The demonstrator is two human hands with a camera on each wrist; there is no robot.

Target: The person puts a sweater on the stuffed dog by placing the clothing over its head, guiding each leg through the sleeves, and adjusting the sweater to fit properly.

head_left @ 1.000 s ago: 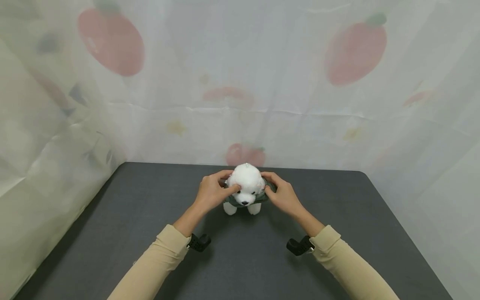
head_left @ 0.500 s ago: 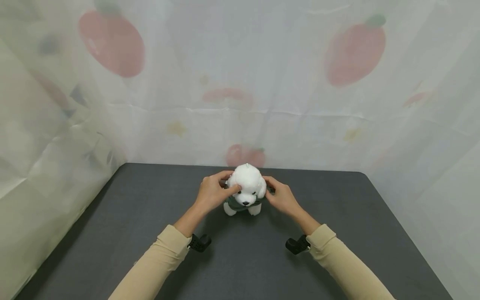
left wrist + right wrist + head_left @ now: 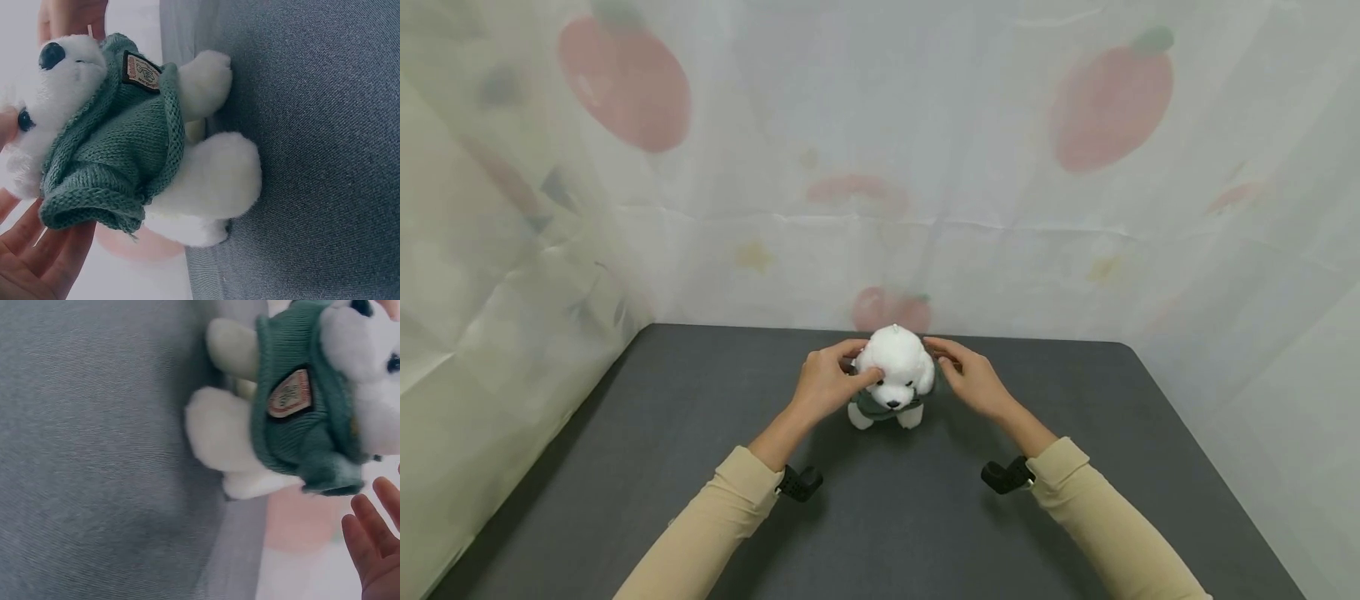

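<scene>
A small white plush dog (image 3: 895, 367) in a green knitted sweater (image 3: 119, 144) stands on the dark grey table (image 3: 700, 467), facing me. My left hand (image 3: 823, 385) grips its head, thumb on the face and fingers behind it. The left wrist view shows that hand's palm (image 3: 37, 269) under the sweater's sleeve. My right hand (image 3: 973, 379) hovers just right of the toy with relaxed, straight fingers. In the right wrist view its fingertips (image 3: 375, 544) stand apart from the sweater (image 3: 300, 425) and hold nothing.
A pale cloth with red fruit prints (image 3: 880, 167) hangs close behind the table and along its left and right sides. The table's rounded far right corner (image 3: 1123, 346) is in view. A black wrist camera mount (image 3: 800, 483) sits at each cuff.
My right hand has let go of the toy's side, straightened its fingers and drawn slightly up and right. The left hand and the toy have stayed in place.
</scene>
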